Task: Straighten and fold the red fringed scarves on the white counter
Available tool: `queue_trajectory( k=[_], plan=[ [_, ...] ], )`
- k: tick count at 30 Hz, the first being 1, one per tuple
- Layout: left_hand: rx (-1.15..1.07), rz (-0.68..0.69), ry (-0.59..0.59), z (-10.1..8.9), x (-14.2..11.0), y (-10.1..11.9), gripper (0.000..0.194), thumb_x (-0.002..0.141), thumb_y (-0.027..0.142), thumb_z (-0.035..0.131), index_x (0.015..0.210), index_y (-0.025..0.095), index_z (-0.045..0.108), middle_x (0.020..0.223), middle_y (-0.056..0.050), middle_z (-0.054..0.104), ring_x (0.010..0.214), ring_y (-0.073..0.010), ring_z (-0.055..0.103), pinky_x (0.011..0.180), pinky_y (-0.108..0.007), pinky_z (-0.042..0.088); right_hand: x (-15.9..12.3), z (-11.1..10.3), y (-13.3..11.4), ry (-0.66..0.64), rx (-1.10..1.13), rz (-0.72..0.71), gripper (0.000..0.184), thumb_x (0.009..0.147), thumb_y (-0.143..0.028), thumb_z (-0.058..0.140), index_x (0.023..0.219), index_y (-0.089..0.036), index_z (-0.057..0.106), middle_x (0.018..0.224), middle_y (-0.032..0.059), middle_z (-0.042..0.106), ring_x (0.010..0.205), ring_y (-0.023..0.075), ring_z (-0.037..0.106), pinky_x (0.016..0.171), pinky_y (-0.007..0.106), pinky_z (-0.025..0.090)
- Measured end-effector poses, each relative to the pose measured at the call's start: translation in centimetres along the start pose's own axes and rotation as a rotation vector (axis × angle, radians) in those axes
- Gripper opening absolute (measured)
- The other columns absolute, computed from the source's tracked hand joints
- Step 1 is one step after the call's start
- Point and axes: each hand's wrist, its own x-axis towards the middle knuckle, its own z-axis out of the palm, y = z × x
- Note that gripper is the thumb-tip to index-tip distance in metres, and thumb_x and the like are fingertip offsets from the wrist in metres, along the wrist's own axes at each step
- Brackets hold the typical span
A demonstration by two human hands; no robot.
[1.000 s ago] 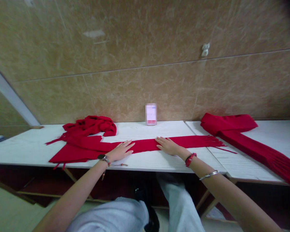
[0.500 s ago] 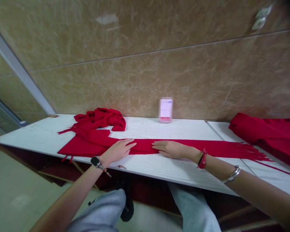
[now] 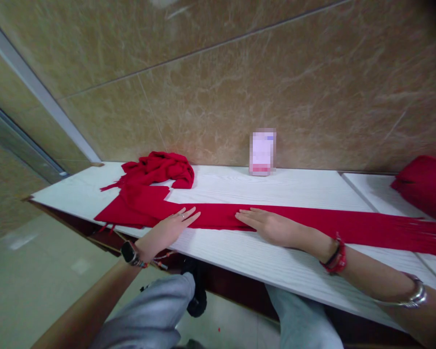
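A long red scarf (image 3: pixel 218 216) lies along the white counter, a narrow flat strip from the middle to its fringe at the right. Toward the left it widens into a loose, unevenly layered part with a corner at the front edge. My left hand (image 3: pixel 170 228) rests on the strip near that wider part, fingers spread. Farther right, my right hand (image 3: pixel 265 224) lies flat on the same strip with its fingers stretched out. Bare scarf shows between the two hands. Neither hand grips the cloth.
A crumpled red scarf (image 3: pixel 167 167) sits at the back left of the white counter (image 3: pixel 298 186). Another red cloth (image 3: pixel 425 186) is partly visible at the right. An upright, blurred phone-like thing (image 3: pixel 262 152) leans against the tiled wall (image 3: pixel 218 106). Open shelving lies below the counter.
The view has swung left, so the right-hand cloth is now partly out of frame. Both hands stay on the scarf; the right forearm lies more sideways along it.
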Motion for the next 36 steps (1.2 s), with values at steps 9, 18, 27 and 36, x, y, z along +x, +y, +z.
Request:
queue_trajectory(
  k=[9,18,27,36],
  plan=[
    [0.054,-0.031,0.051,1.0,-0.6,0.0,0.070,0.077,-0.007,0.022,0.139,0.024,0.020,0.146,-0.006,0.020,0.132,-0.0178,0.018,0.105,-0.033,0.025,0.2,0.5,0.8,-0.026,0.006,-0.107,0.053,0.084,-0.001,0.029,0.134,-0.019,0.035,0.135,0.0064,0.042,0.127,0.0149,0.033,0.107,0.039,0.026],
    [0.036,-0.077,-0.027,-0.1,-0.6,0.1,0.068,0.078,-0.008,0.021,0.138,0.023,0.026,0.144,-0.007,0.025,0.132,-0.0190,0.020,0.105,-0.034,0.025,0.1,-0.1,0.6,-0.034,0.099,-0.146,0.043,0.089,-0.013,0.032,0.132,-0.018,0.038,0.135,0.0067,0.042,0.128,0.0161,0.029,0.108,0.040,0.023],
    [0.009,-0.137,-0.056,-0.3,-1.0,1.1,0.068,0.079,-0.005,0.023,0.139,0.027,0.022,0.145,-0.007,0.020,0.131,-0.0220,0.023,0.101,-0.037,0.031,0.2,-0.1,0.6,-0.042,0.150,-0.093,0.042,0.089,-0.015,0.034,0.130,-0.022,0.042,0.135,0.0049,0.043,0.128,0.0164,0.031,0.107,0.041,0.022],
    [0.057,-0.040,0.146,-2.6,2.5,4.6,0.044,0.087,0.011,0.032,0.130,0.017,0.040,0.141,-0.009,0.032,0.130,-0.0217,0.026,0.103,-0.040,0.028,0.2,0.1,0.1,-0.047,0.097,-0.035,0.043,0.092,-0.034,0.033,0.134,-0.025,0.035,0.139,0.0054,0.036,0.132,0.0205,0.022,0.108,0.048,0.010]
  ],
)
